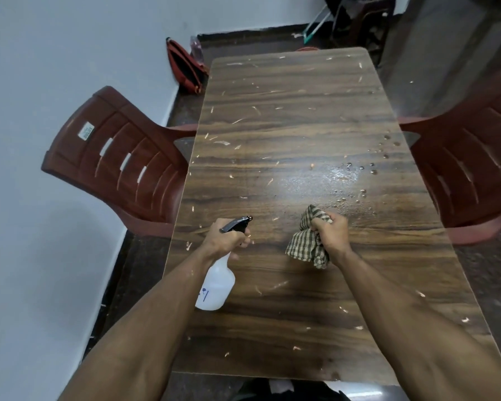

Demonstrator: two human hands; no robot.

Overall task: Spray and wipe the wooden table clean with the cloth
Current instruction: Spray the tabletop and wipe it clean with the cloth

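The long wooden table stretches away from me, dotted with pale scraps and crumbs. A wet sheen and droplets cover its right middle part. My left hand grips the neck and black trigger head of a white spray bottle, held above the table's left side with the nozzle pointing forward and right. My right hand holds a bunched checked cloth, green and beige, just above the tabletop near the wet patch.
Two dark red plastic chairs flank the table, one at the left and one at the right. A red bag leans against the white wall at the far left corner. Dark clutter stands beyond the far end.
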